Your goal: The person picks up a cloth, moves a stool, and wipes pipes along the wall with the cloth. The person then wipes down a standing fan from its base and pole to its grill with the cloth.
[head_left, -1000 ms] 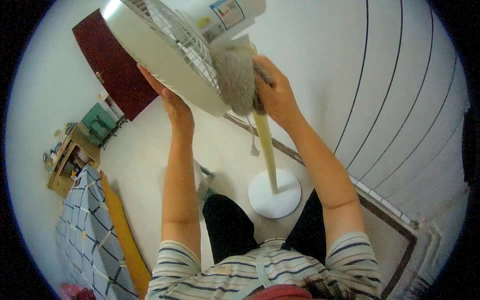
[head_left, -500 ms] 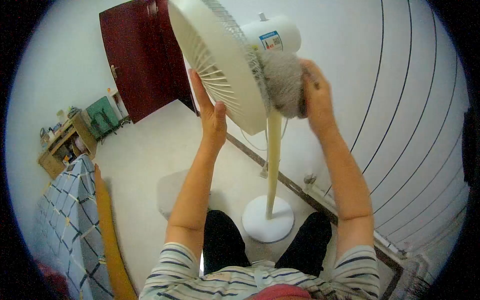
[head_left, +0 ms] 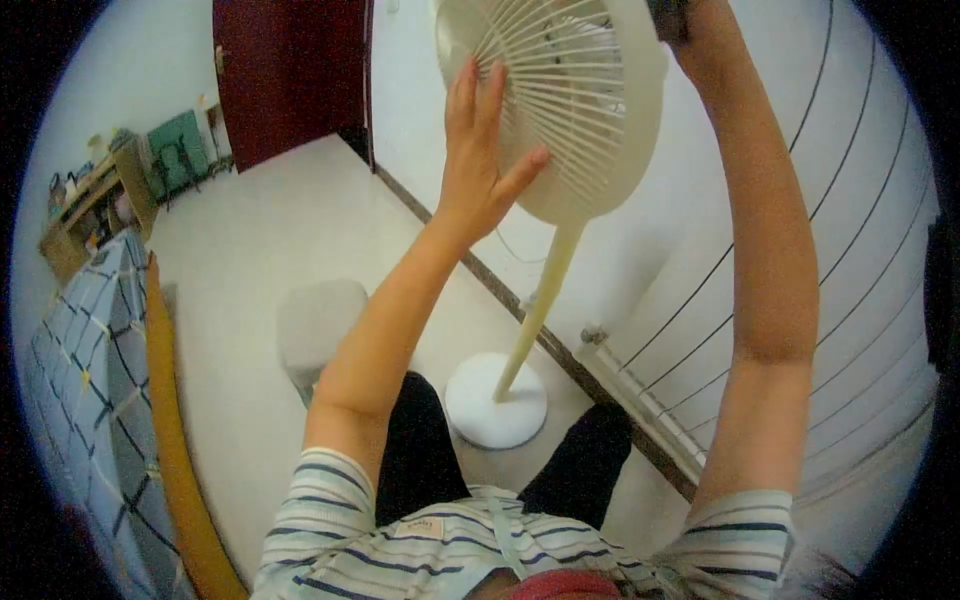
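A cream standing fan has its round grille at the top centre, its pole slanting down to a white round base on the floor between the knees. My left hand rests on the front grille with its fingers spread. Up at the right rim of the fan head, my right hand is closed on a dark grey cloth-like thing, mostly cut off by the top edge of the view.
A grey stool stands left of the fan. A bed with a checked cover lies at the left, with a shelf unit beyond it. A dark red door is at the back. A radiator-like rail runs along the right wall.
The fan head now shows its front grille instead of its side and back. My left hand lies on the front, and my right hand has moved up and right with the grey thing.
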